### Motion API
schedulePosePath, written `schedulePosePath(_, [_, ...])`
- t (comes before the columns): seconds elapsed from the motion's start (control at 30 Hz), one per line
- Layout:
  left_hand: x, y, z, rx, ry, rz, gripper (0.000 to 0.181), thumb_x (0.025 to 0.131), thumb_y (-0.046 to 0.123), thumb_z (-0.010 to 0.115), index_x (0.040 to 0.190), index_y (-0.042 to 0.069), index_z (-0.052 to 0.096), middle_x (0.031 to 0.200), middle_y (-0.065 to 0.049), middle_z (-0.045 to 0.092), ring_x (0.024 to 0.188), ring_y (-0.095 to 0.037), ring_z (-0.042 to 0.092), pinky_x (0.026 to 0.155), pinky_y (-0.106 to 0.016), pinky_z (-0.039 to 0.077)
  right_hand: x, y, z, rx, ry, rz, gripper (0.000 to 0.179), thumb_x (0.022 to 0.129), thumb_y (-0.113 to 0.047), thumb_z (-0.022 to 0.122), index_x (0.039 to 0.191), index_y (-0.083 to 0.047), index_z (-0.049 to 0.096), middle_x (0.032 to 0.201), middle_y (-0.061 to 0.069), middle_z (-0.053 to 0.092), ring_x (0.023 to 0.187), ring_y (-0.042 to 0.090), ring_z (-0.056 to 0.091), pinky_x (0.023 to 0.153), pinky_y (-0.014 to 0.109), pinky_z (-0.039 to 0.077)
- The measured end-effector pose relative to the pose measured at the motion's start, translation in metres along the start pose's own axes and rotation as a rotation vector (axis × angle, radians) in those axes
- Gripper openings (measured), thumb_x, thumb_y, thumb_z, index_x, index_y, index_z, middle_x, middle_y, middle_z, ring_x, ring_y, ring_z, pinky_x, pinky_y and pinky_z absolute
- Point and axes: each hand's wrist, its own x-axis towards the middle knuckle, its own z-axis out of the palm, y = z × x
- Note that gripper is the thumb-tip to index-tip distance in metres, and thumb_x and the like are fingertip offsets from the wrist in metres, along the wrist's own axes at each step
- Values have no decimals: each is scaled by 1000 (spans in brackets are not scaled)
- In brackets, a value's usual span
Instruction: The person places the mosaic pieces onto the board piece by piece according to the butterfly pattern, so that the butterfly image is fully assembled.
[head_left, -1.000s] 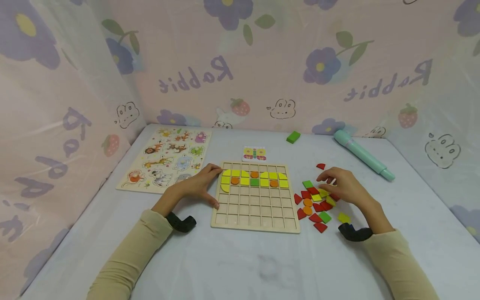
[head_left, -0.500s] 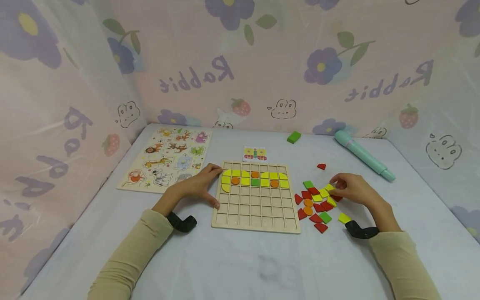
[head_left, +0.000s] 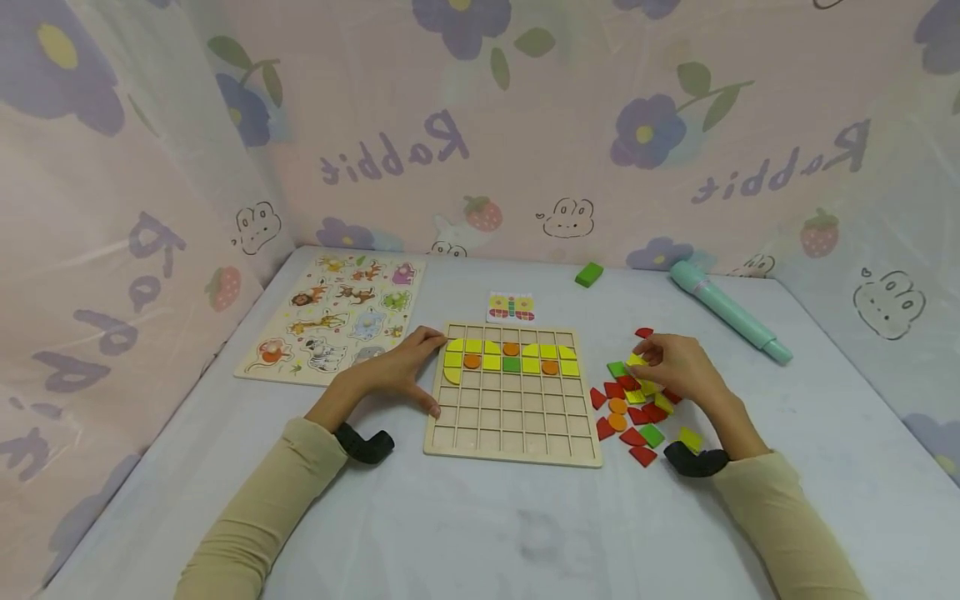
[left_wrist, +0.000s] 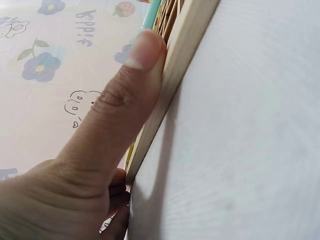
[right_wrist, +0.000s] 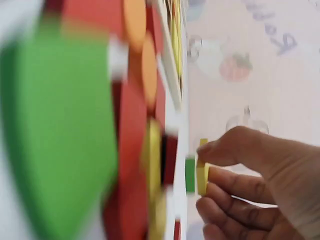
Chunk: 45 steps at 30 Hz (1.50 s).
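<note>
My left hand (head_left: 405, 364) rests along the left edge of a wooden grid board (head_left: 512, 421), thumb and fingers spread apart. In the left wrist view the straight thumb (left_wrist: 122, 95) lies against the board's pale side (left_wrist: 175, 75). Yellow pieces, orange discs and one green square (head_left: 511, 365) sit in the board's upper rows. My right hand (head_left: 678, 367) is over a pile of loose pieces to the right of the board. Its thumb and fingers pinch a yellow piece (right_wrist: 202, 172), seen edge-on in the right wrist view. Around it lie red quarter-circles (head_left: 642, 456), orange discs (head_left: 617, 422) and green pieces (head_left: 652, 435).
A small card with a butterfly pattern (head_left: 512, 307) lies behind the board. An animal puzzle board (head_left: 330, 321) is at the back left. A green block (head_left: 588, 275) and a mint-green tube-shaped object (head_left: 731, 312) lie at the back right. Patterned curtains surround the table.
My right hand first shifts right over the pile, then comes back left and up with a yellow piece between its fingertips. The left hand stays at the board's edge.
</note>
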Motion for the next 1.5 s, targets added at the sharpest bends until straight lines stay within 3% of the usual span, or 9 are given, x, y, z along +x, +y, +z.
schedulePosePath(0.43, [1, 0, 1, 2, -3, 2, 119, 57, 57, 81, 145, 0, 25, 142, -12, 25, 134, -25, 27, 110, -41, 27, 41, -122, 62, 87, -106, -382, 26, 75, -20, 77, 96, -7, 71, 86, -1, 65, 76, 12, 57, 70, 27, 49])
schedulePosePath(0.53, [2, 1, 0, 7, -7, -11, 119, 57, 59, 80, 145, 1, 25, 142, -11, 25, 134, -24, 27, 110, -40, 27, 47, -142, 72, 83, -130, -438, 26, 75, -22, 78, 96, -8, 72, 87, -2, 66, 76, 10, 57, 69, 25, 49])
schedulePosePath(0.63, [2, 3, -1, 3, -10, -15, 119, 57, 59, 80, 145, 2, 25, 142, -10, 24, 134, -24, 26, 110, -40, 27, 51, -155, 80, 95, -148, -444, 27, 76, -24, 78, 97, -8, 71, 86, -2, 66, 74, 10, 55, 67, 22, 48])
schedulePosePath(0.83, [2, 2, -1, -2, -5, 1, 118, 57, 55, 82, 145, 0, 26, 141, -11, 25, 134, -25, 26, 110, -40, 26, 58, -161, 89, 168, -191, -425, 24, 77, -19, 77, 97, -8, 69, 86, -2, 65, 73, 9, 56, 67, 20, 49])
schedulePosePath(1.23, [-1, -1, -1, -3, 0, 5, 118, 57, 55, 82, 144, 0, 26, 140, -12, 26, 133, -26, 28, 109, -41, 28, 63, -158, 99, 222, -179, -534, 21, 78, -19, 76, 94, -7, 70, 87, 0, 67, 72, 6, 57, 66, 19, 49])
schedulePosePath(1.5, [0, -1, 0, 3, -2, -10, 118, 58, 55, 82, 145, 1, 25, 141, -11, 26, 133, -25, 27, 110, -41, 27, 50, -144, 76, 143, -91, -538, 26, 78, -19, 77, 100, -6, 71, 93, 1, 67, 81, 14, 59, 72, 27, 50])
